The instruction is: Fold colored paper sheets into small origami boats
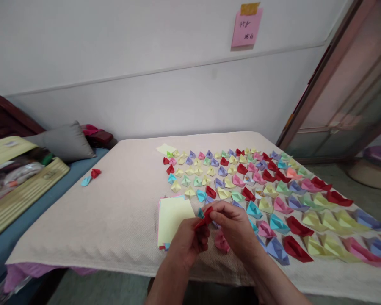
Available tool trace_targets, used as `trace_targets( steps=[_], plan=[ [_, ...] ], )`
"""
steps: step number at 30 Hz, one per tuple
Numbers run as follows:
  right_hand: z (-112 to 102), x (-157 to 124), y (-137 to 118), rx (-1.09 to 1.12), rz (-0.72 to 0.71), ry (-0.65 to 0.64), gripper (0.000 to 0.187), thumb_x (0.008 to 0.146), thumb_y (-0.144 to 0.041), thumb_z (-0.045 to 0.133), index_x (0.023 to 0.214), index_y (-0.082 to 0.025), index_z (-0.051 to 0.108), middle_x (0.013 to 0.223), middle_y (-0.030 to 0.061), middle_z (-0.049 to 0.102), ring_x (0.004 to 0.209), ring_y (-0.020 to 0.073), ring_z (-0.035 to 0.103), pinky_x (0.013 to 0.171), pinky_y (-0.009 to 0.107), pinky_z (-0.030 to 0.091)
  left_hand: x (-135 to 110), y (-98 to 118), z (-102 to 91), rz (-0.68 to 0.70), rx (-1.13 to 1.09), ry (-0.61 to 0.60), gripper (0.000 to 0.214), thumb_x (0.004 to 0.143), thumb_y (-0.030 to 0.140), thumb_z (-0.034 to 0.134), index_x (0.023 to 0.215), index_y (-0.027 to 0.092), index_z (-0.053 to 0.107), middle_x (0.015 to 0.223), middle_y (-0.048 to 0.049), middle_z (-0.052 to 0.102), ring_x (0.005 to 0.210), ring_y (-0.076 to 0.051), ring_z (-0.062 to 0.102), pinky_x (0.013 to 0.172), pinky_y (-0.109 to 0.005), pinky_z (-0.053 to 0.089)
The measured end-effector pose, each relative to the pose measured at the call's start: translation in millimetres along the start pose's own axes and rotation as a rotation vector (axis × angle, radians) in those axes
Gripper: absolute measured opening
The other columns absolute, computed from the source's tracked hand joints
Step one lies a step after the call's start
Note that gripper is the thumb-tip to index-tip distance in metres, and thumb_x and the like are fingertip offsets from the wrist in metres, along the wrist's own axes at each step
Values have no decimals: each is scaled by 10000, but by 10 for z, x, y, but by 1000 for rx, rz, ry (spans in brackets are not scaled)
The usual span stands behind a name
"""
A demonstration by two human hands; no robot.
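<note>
Between my two hands is a small red folded paper (204, 219), held above the near edge of the table. My left hand (192, 237) grips its lower left end with the fingers curled under. The thumb and fingers of my right hand (230, 220) pinch its upper right end. Just left of my left hand lies a stack of coloured paper sheets (174, 218), pale yellow on top. Rows of folded paper boats (238, 181) in many colours spread behind and to the right of my hands. A pink paper boat (221, 242) sits below my right hand, partly covered.
A beige cloth covers the table (123, 190). At its left lie a red folded paper piece (95, 173) and a blue one (86, 181). A loose pale sheet (166, 148) rests at the back. Left stands a yellow case (28, 186) by a grey cushion (62, 142). A pink note (247, 27) hangs on the wall.
</note>
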State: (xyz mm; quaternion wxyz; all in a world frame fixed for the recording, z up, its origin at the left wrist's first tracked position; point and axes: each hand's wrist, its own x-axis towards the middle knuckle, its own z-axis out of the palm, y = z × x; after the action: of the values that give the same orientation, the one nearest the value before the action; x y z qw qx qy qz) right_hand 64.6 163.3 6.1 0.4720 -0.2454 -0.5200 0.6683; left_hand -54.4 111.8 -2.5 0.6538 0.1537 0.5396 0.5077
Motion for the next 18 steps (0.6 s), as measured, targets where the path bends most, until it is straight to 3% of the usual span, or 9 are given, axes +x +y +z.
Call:
trace_targets(
  steps=[3,6,8,11,15,18],
  plan=[
    [-4,14,-5,17,27,95,92,749,-239,696,672,-201,662,629,-2,622,586,143,533,567,266,417,-13,43,-29,139,135,51,230,713,311,596,553,150,560,481,15,492,409,-87,378,441,-234,258],
    [8,29,-26,-7,71,144,153,722,-289,719,654,-181,636,567,-16,583,531,124,486,518,247,383,-72,152,-62,371,223,190,265,741,299,634,541,168,519,497,49,452,516,-90,400,515,-209,300],
    [30,33,-38,-32,94,153,177,704,-301,730,643,-171,628,557,-21,571,533,117,475,520,240,375,-121,205,-58,575,333,266,204,761,299,634,620,178,548,566,48,498,590,-104,448,575,-206,345],
    [70,30,-47,-60,130,127,189,698,-309,729,634,-164,626,556,-30,561,527,107,464,519,232,368,-171,202,-17,785,465,243,95,795,277,603,779,184,602,701,20,592,672,-134,523,634,-233,403],
    [110,19,-49,-78,177,66,178,666,-314,744,651,-171,639,582,-31,572,537,110,481,516,229,373,-173,151,11,842,474,223,101,816,234,573,734,179,596,700,17,579,677,-132,514,632,-232,412],
    [127,12,-33,-96,198,38,168,650,-321,742,678,-184,648,587,-27,577,535,124,495,505,240,383,-154,151,-21,779,405,250,135,826,251,566,715,177,584,664,21,569,640,-125,503,594,-226,412]
  ],
)
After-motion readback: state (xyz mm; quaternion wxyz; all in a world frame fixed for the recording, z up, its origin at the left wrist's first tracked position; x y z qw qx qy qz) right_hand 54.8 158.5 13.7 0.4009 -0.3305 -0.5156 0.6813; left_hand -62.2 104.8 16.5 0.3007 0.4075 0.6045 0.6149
